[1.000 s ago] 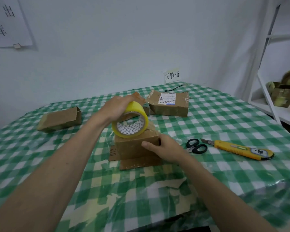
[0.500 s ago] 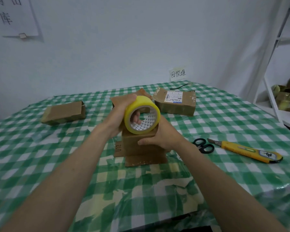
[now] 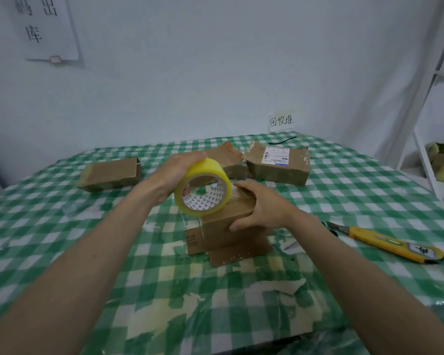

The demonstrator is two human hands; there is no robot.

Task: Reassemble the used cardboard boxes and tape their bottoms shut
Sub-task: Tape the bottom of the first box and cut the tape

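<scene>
A small brown cardboard box [image 3: 226, 221] stands in the middle of the table with its flaps spread on the cloth. My left hand [image 3: 174, 175] grips a yellow tape roll [image 3: 203, 187] just above the box's left top edge. A clear strip of tape runs from the roll down the box's left side. My right hand [image 3: 262, 206] holds the box, fingers laid over its top and thumb on its front face.
A flat box [image 3: 110, 172] lies at the left, a labelled box [image 3: 277, 162] and another box [image 3: 231, 160] at the back. A yellow utility knife [image 3: 390, 243] lies right; scissors are mostly hidden behind my right wrist. A white shelf [image 3: 431, 124] stands far right.
My right hand moved from the box's front side up onto its top. The tape roll stayed above the box, shifting slightly left with tape drawn down the side.
</scene>
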